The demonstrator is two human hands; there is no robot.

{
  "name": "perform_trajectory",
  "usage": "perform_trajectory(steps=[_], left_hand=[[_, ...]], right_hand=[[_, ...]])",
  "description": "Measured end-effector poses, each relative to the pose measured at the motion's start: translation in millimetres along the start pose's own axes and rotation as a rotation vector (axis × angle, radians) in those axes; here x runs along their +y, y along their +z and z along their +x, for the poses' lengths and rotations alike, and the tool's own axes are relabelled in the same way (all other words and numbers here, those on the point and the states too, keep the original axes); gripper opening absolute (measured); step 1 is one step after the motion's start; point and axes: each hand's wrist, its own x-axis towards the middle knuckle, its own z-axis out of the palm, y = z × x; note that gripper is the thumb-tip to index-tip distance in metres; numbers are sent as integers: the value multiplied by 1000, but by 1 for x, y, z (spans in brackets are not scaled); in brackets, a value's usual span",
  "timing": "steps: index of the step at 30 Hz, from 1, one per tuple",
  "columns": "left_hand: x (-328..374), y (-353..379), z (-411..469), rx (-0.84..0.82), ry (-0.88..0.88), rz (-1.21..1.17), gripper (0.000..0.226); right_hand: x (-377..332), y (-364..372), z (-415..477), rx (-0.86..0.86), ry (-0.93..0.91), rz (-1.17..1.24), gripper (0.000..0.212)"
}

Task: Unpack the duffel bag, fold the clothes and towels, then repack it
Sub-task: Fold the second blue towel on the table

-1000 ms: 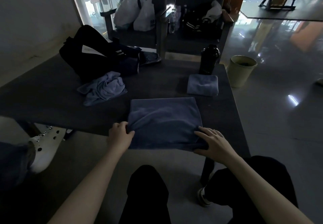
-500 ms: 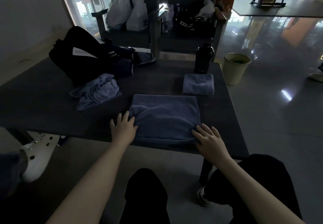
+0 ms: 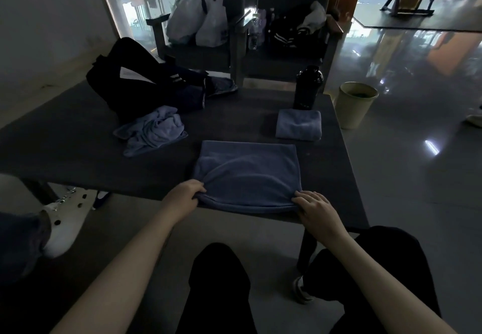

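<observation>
Far back and to the left of the big towel sits the black duffel bag (image 3: 125, 78), slumped open on the counter (image 3: 65, 151) with dark clothes spilling from its mouth. Just in front of the bag, still left of the big towel and well apart from it, lies a crumpled pale-blue towel (image 3: 154, 132), unfolded.

The left hand (image 3: 184, 198) is at the big towel's near-left corner. Its grip is closed on the cloth: the fingers are curled in and pinch the corner, and the fabric puckers into ridges that fan out from the knuckles.

The big towel (image 3: 247, 172) itself, dark blue, lies in a folded rectangle flat on the counter, its near edge right at the counter's front lip.

The right hand (image 3: 317, 207) is at the big towel's near-right corner. Its fingers are bent over the hem with the tips dug into the cloth, so this grip is closed on the towel too (the thumb is hidden beneath the hand).

Beyond the big towel's far-right corner, near but not touching, rests a small folded towel (image 3: 298, 125). A black bottle (image 3: 307, 87) stands upright just behind that. Further right of the big towel, off the counter, a pale bin (image 3: 356, 104) stands on the floor.
</observation>
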Motion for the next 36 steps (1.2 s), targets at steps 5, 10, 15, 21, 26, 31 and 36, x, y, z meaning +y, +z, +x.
perform_trajectory(steps=[5, 10, 15, 21, 26, 31, 36], left_hand=[[0, -12, -2, 41, -110, -115, 22], [-9, -15, -5, -26, -110, -68, 29], [-14, -12, -2, 58, -142, -184, 29], [0, -31, 21, 156, -205, -425, 6], [9, -35, 44, 257, -264, -528, 15], [8, -28, 59, 175, -339, -543, 26], [3, -16, 52, 8, -317, -616, 13]], right_hand=[[4, -3, -3, -5, 116, 142, 16], [-1, -15, -3, 63, 260, 246, 9], [6, -7, -6, 64, 191, 311, 18], [9, -12, 17, 126, 392, 511, 8], [8, -23, 45, 166, 531, 607, 11], [10, -13, 65, 84, 656, 615, 13], [5, -9, 60, 51, 740, 603, 11]])
